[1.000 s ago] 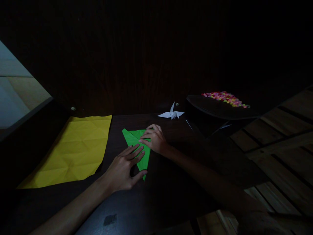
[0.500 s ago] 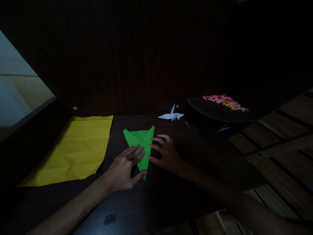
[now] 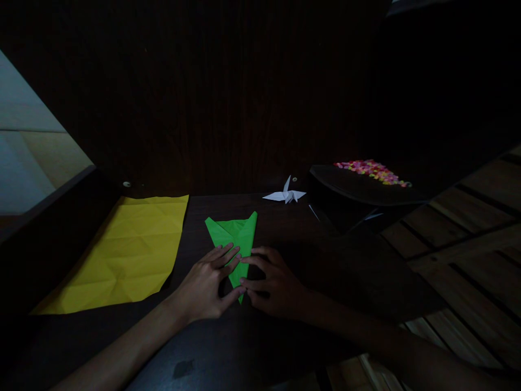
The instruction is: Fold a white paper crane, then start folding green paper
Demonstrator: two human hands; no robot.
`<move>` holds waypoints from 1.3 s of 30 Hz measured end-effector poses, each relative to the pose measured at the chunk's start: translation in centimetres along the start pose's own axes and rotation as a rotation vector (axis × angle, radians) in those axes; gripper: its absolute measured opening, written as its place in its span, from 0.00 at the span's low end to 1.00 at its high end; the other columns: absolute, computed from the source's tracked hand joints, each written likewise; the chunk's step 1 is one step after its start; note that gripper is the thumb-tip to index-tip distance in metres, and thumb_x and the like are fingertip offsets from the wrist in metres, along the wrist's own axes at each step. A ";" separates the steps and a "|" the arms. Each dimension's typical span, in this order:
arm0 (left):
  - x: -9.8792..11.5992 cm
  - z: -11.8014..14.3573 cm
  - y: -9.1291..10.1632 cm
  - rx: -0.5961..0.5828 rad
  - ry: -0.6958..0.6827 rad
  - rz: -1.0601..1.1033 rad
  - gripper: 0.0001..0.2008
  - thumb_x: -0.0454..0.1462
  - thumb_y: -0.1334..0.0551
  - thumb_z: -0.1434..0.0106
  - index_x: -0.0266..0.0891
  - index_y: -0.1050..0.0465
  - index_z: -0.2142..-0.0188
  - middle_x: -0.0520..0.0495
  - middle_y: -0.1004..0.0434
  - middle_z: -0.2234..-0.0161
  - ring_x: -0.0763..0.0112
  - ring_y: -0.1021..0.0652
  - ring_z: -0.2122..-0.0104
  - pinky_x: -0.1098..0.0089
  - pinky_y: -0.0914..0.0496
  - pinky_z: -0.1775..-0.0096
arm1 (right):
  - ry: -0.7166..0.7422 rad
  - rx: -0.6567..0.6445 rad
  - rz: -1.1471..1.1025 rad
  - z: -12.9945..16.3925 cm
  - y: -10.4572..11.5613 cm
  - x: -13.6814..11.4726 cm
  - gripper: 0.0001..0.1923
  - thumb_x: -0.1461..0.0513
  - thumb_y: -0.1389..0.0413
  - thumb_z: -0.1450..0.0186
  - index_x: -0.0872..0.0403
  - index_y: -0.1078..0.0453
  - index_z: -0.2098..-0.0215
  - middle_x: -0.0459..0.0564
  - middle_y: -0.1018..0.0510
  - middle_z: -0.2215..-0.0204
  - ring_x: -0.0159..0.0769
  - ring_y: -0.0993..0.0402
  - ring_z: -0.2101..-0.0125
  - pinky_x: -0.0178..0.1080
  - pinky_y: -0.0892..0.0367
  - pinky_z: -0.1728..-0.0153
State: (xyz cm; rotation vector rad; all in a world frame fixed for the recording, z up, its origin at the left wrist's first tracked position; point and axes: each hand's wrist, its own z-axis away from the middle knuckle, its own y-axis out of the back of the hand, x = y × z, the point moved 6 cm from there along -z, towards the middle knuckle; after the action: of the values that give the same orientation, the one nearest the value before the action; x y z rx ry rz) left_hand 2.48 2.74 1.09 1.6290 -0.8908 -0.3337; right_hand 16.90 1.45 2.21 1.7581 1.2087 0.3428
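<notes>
Wall [image 3: 28,163] of pale colour is seen at the far left, beyond the edge of the dark table [image 3: 285,336]. Next to it, a yellow sheet [image 3: 126,252] is laid flat and unfolded on the table, well apart from the hands; old crease lines are seen across it, so it appears to have been folded and opened again, and it is kept out of the working area.

Toward the middle, a green paper [image 3: 234,236] folded into a long narrow kite shape is lain flat on the table, its wide end pointed away from the person and its sharp tip pointed toward them. The left hand [image 3: 205,285] is spread flat with the fingers extended onto the lower left edge of the green paper, and the thumb is pressed near the tip, seemingly so that the folded layers are pinned down and kept from springing open. The right hand [image 3: 272,282] is placed just beside it, the fingers loosely curled and the fingertips set against the lower right edge near the tip; nothing is gripped by either hand, the paper being only pressed.

Further right and farther back, a small white paper crane [image 3: 285,194] is stood on the table. At the right, a dark tray [image 3: 358,187] with a heap of small coloured pieces [image 3: 372,169] is set aside, clear of the hands.
</notes>
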 end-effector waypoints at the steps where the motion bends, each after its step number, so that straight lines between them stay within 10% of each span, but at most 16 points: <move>1: 0.0 0.0 0.0 0.000 -0.004 -0.003 0.29 0.48 0.41 0.37 0.37 0.35 0.40 0.39 0.36 0.39 0.51 0.36 0.39 0.49 0.37 0.41 | -0.007 -0.007 -0.015 0.1 0.0 0.0 0.11 0.61 0.41 0.40 0.47 0.23 0.59 0.50 0.29 0.46 0.47 0.41 0.44 0.52 0.37 0.49; 39: 0.0 0.1 0.1 -0.032 0.015 -0.006 0.32 0.50 0.41 0.37 0.37 0.38 0.38 0.40 0.37 0.38 0.51 0.37 0.38 0.50 0.37 0.40 | -0.198 -0.122 0.214 -1.8 0.4 9.7 0.13 0.57 0.43 0.34 0.38 0.25 0.52 0.48 0.41 0.38 0.55 0.53 0.39 0.61 0.46 0.45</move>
State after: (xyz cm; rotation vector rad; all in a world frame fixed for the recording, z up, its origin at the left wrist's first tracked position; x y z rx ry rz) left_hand 2.40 2.71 1.18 1.6034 -0.8650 -0.3379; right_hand 20.52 10.56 0.92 1.7729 0.8448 0.3505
